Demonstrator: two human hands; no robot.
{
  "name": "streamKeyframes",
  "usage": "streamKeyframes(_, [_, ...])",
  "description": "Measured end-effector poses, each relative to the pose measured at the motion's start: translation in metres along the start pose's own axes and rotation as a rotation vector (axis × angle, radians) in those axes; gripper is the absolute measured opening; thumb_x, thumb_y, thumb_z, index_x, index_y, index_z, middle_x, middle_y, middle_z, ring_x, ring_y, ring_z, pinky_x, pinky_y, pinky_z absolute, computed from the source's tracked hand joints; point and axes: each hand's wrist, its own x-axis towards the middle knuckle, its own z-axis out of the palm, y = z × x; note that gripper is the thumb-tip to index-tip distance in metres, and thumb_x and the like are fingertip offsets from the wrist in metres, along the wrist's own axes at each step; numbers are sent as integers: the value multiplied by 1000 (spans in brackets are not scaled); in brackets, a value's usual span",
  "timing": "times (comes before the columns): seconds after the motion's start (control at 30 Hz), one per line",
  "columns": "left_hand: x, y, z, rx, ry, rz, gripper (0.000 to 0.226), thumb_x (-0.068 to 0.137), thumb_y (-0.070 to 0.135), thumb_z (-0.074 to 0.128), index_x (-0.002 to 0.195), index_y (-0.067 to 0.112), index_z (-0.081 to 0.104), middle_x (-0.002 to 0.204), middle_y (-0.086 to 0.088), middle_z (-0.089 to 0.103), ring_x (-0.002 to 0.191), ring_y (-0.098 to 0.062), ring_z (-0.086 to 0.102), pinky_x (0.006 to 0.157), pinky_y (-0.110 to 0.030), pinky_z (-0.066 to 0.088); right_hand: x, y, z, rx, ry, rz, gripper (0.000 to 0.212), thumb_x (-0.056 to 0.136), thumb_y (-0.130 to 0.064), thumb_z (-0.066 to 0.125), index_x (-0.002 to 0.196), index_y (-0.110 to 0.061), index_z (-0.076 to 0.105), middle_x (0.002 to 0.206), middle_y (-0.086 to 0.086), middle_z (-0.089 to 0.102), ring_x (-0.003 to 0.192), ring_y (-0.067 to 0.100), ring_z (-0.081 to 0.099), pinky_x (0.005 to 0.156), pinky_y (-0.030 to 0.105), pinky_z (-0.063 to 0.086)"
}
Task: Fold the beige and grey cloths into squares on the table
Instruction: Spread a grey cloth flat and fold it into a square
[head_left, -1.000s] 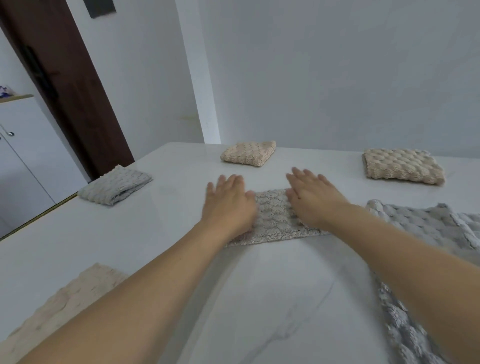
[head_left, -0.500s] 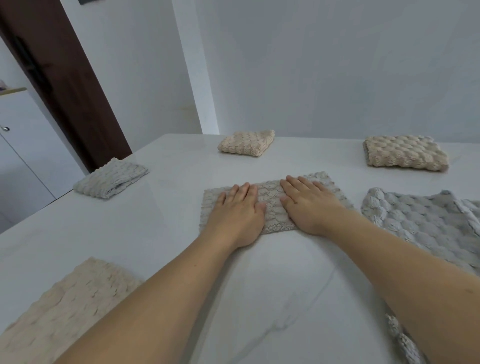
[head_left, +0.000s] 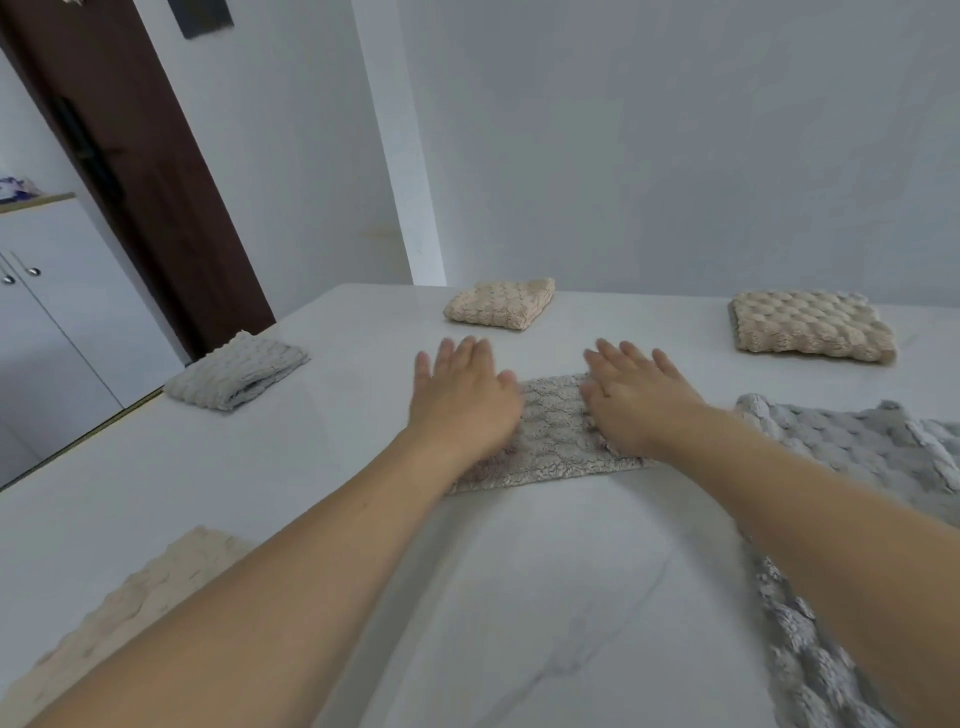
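Observation:
A folded grey-beige textured cloth (head_left: 553, 436) lies as a strip in the middle of the white table (head_left: 545, 597). My left hand (head_left: 460, 397) presses flat on its left part, fingers straight and reaching past its far edge. My right hand (head_left: 636, 397) presses flat on its right part in the same way. Two beige folded squares sit at the back: one at centre (head_left: 498, 310), one at right (head_left: 808, 325). A grey folded cloth (head_left: 236, 370) lies at the left edge.
An unfolded grey cloth (head_left: 852, 452) spreads along the right side under my right forearm. An unfolded beige cloth (head_left: 119, 613) lies at the near left. A dark door and white cabinets stand beyond the table's left edge; a white wall lies behind.
Both hands slid forward over the centre cloth, from its near part to past its far edge, and spread a little apart. The cloth stays flat on the table.

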Motion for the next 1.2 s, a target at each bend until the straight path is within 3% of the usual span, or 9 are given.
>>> streamKeyframes(0.1, [-1,19,26,-55,-24,110,57,103,32,21,156,12,14,163,-6,15,150,-22,9,121,-47,5,-1,-20,21,36,-11,-38,57,103,-40,12,155,-19,8,163,-1,1,149,19,-1,120,43,-1])
streamKeyframes(0.37, [-3,9,44,10,-139,53,60,103,44,12,158,19,5,165,2,1,151,-17,-4,122,-43,-4,-1,-15,28,35,8,-48,57,102,-42,12,155,-21,8,163,-3,2,149,17,-1,120,41,-2])
streamKeyframes(0.6, [-8,-16,39,32,-142,16,60,103,46,12,158,24,6,165,3,3,151,-17,-2,122,-41,-3,-3,-7,27,40,5,-42,57,102,-42,11,155,-22,6,163,-4,0,149,15,-2,120,38,-3])
streamKeyframes(0.87, [-6,-60,29,43,-200,-24,59,102,44,12,157,23,5,164,1,8,150,-20,6,122,-42,6,-13,35,20,53,-25,100,57,102,-44,8,155,-25,2,163,-5,-4,149,18,-1,121,41,0])
streamKeyframes(0.97, [-16,-49,18,256,-229,-15,60,102,43,7,157,20,1,164,-2,6,150,-26,3,121,-48,1,-11,40,18,45,-52,111,58,101,-46,7,155,-26,-1,163,-4,-6,149,19,-1,121,42,0])
streamKeyframes(1.03, [-24,-42,9,513,-146,98,59,102,41,6,156,17,10,161,-5,15,149,-30,8,120,-52,-2,-8,39,17,17,-75,103,58,101,-46,6,155,-26,-4,162,-4,-8,149,21,-2,120,44,0])
streamKeyframes(1.1, [-35,-37,0,620,32,332,55,100,38,17,137,10,45,139,-14,46,130,-35,41,113,-58,22,-4,38,14,-26,-102,99,58,101,-46,5,154,-27,-6,162,-3,-9,149,23,-4,120,45,-1])
streamKeyframes(1.13, [-41,-39,2,596,134,469,47,97,37,25,117,9,57,117,-15,58,107,-34,54,99,-54,40,-1,38,12,-54,-115,98,58,101,-47,5,154,-27,-7,162,-3,-10,149,24,-4,120,46,-2])
streamKeyframes(1.2, [-56,-37,3,480,194,660,32,92,36,35,93,12,56,88,-9,57,75,-30,54,68,-41,45,4,37,6,-129,-130,105,59,100,-51,6,154,-29,-7,162,-1,-11,149,26,-5,119,49,-4])
